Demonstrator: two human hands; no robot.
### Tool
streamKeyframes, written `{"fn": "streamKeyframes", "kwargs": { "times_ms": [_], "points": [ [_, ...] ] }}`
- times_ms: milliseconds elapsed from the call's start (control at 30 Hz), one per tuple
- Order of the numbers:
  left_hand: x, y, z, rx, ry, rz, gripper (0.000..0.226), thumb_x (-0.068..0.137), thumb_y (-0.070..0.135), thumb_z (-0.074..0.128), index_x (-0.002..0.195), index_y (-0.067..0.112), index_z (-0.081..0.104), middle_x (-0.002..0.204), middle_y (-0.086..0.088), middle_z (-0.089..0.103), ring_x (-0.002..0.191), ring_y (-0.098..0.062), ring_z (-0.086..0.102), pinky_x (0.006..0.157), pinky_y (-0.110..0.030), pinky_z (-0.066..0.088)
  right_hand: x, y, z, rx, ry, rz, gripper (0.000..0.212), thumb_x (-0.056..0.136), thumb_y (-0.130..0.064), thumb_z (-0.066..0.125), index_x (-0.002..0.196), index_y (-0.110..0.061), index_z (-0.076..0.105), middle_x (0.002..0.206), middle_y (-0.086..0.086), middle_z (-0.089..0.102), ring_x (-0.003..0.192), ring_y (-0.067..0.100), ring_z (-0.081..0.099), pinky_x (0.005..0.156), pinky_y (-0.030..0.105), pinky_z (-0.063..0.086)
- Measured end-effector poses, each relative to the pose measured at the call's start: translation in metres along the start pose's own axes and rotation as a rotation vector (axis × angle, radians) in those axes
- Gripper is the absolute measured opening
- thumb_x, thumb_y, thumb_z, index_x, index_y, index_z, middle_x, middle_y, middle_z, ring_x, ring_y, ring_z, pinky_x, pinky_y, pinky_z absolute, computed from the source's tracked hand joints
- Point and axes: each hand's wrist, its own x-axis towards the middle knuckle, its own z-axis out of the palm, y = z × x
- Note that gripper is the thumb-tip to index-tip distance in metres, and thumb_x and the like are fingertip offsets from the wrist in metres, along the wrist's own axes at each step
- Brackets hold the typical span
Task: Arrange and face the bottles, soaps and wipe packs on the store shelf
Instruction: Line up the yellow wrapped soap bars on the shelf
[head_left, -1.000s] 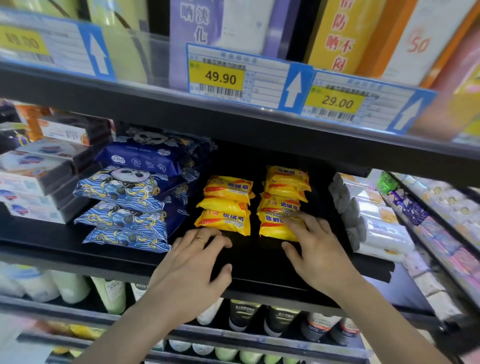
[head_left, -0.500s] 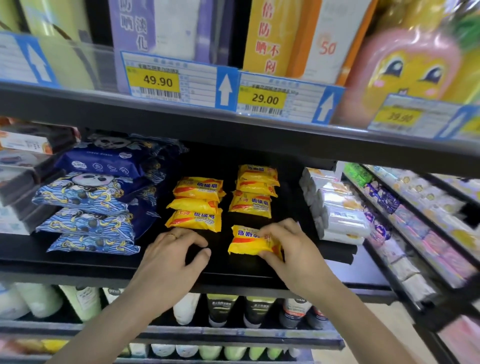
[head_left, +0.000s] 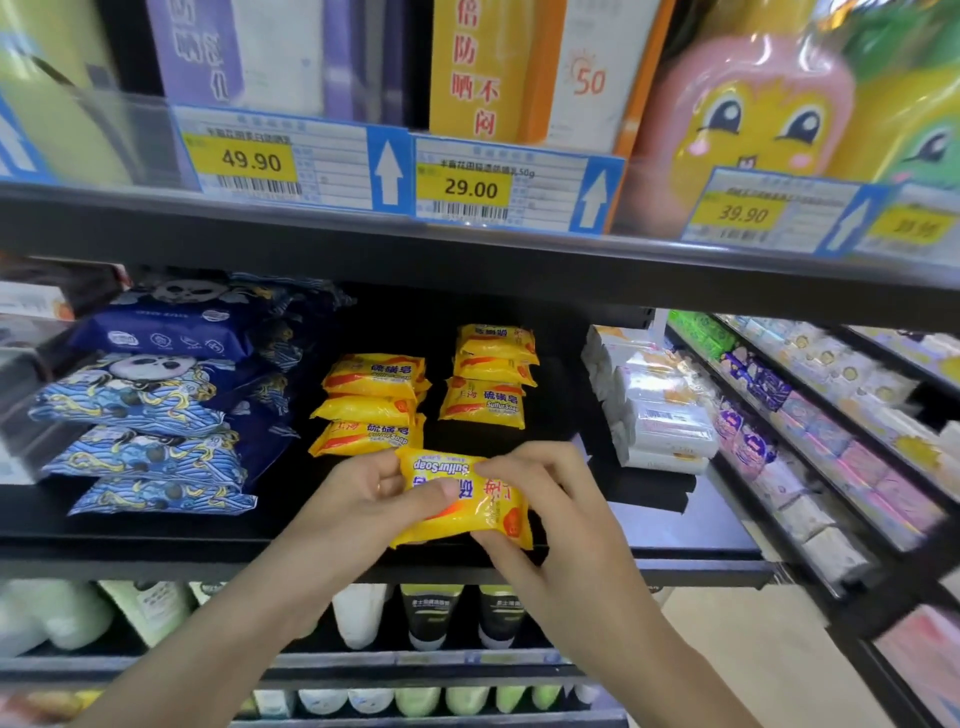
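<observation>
While both hands (head_left: 467, 499) grip 1 yellow soap pack (head_left: 467, 506), label inverted

You had a black shelf (head_left: 156, 530) before you. On it, at the left, lay stacked blue wipe packs (head_left: 150, 447). Beside them sat 2 piles of yellow sulfur soap bars: the left pile (head_left: 371, 405) of 3, the right pile (head_left: 491, 376) further back. White wrapped soaps (head_left: 660, 415) were stacked at the right end.
</observation>
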Motion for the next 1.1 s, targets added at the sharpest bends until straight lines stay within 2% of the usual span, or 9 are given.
{"fn": "streamKeyframes", "kwargs": {
  "times_ms": [133,233,367,433,500,700,833,1000,1100],
  "points": [
    [-0.003,-0.003,-0.001,0.014,0.008,0.035,0.038,0.083,0.035,0.075,0.117,0.018,0.073,0.109,0.002,0.079,0.105,-0.015,0.075,0.101,-0.037,0.052,-0.003,-0.001,-0.003,0.052,-0.020,0.082,0.065,0.086,-0.027,0.081,0.140,-0.041,0.048,0.136,-0.016,0.038,0.120,0.009,0.052,0.087,0.021,0.052],
    [-0.003,-0.003,-0.002,0.009,0.030,0.075,0.032,0.087,0.026,0.074,0.118,0.016,0.071,0.110,0.003,0.079,0.106,-0.013,0.074,0.097,-0.030,0.054,-0.003,-0.002,-0.007,0.122,-0.011,0.199,0.069,0.086,-0.037,0.080,0.142,-0.048,0.041,0.135,-0.023,0.036,0.113,0.009,0.054,0.088,0.015,0.048],
    [-0.002,-0.006,-0.004,-0.025,0.062,0.151,0.037,0.081,0.023,0.076,0.116,0.017,0.068,0.109,0.003,0.078,0.105,-0.013,0.074,0.087,-0.021,0.058,0.006,-0.009,-0.012,0.339,0.019,0.524,0.055,0.080,-0.068,0.063,0.131,-0.057,0.046,0.113,-0.018,0.055,0.091,0.011,0.063,0.078,0.030,0.058],
    [-0.004,-0.005,-0.004,-0.003,0.084,0.207,0.035,0.079,0.021,0.076,0.114,0.019,0.068,0.107,0.006,0.078,0.102,-0.011,0.074,0.083,-0.017,0.056,0.014,-0.012,-0.016,0.508,-0.017,0.735,0.053,0.074,-0.074,0.058,0.122,-0.050,0.057,0.092,-0.012,0.064,0.074,0.014,0.065,0.069,0.042,0.062],
    [-0.006,-0.004,-0.004,0.055,0.088,0.260,0.031,0.082,0.020,0.076,0.112,0.022,0.069,0.107,0.006,0.077,0.102,-0.011,0.073,0.083,-0.019,0.055,0.022,-0.017,-0.021,0.708,-0.074,0.901,0.053,0.075,-0.075,0.057,0.113,-0.040,0.066,0.080,-0.001,0.067,0.061,0.020,0.060,0.055,0.040,0.056],
    [-0.011,-0.009,-0.003,0.268,0.109,0.405,0.029,0.089,0.019,0.077,0.112,0.036,0.070,0.109,0.007,0.072,0.107,-0.017,0.065,0.093,-0.033,0.051,0.033,-0.021,-0.025,1.028,-0.314,1.094,0.077,0.082,-0.081,0.053,0.125,-0.018,0.066,0.090,0.016,0.072,0.058,0.024,0.059,0.056,0.033,0.053],
    [-0.013,-0.014,-0.003,0.331,0.115,0.439,0.035,0.088,0.021,0.079,0.114,0.043,0.069,0.114,0.010,0.070,0.116,-0.015,0.061,0.098,-0.037,0.048,0.036,-0.018,-0.022,1.054,-0.344,1.084,0.070,0.084,-0.073,0.061,0.123,-0.015,0.069,0.094,0.014,0.072,0.063,0.022,0.061,0.055,0.033,0.053],
    [-0.015,-0.017,-0.004,0.418,0.138,0.496,0.041,0.085,0.017,0.082,0.111,0.046,0.070,0.126,0.020,0.067,0.134,-0.009,0.052,0.108,-0.035,0.043,0.036,-0.018,-0.013,1.037,-0.289,1.079,0.031,0.096,-0.032,0.068,0.120,-0.013,0.069,0.088,0.014,0.070,0.062,0.021,0.062,0.049,0.029,0.052],
    [-0.015,-0.019,-0.005,0.478,0.161,0.538,0.047,0.083,0.017,0.084,0.115,0.048,0.068,0.134,0.026,0.061,0.140,-0.010,0.046,0.110,-0.030,0.037,0.036,-0.017,-0.010,1.046,-0.245,1.072,0.024,0.095,-0.020,0.070,0.119,-0.018,0.070,0.086,0.013,0.067,0.061,0.023,0.062,0.048,0.029,0.052]
  ]
}}
